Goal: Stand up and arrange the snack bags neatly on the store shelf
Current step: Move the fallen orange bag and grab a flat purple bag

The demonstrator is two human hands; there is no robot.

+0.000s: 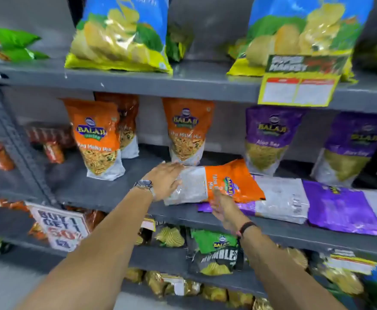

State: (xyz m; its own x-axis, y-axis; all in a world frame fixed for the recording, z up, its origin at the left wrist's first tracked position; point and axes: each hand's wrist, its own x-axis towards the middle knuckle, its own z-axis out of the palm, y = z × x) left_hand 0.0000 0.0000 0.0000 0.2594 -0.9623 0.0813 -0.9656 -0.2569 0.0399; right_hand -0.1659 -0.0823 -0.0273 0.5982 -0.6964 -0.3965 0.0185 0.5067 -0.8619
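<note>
An orange snack bag lies flat on its side on the grey middle shelf, its clear bottom end pointing left. My left hand rests with fingers spread against that bottom end. My right hand is open at the bag's front edge, fingers touching it. Partly under the bag lies a purple bag, also flat, and a second purple bag lies to its right. Upright orange bags and upright purple bags stand behind.
Big blue-and-yellow chip bags stand on the top shelf, with a yellow price tag on its edge. A "Buy 1 Get 1" sign hangs lower left. Green-black chip bags fill the shelf below. Red packs sit at far left.
</note>
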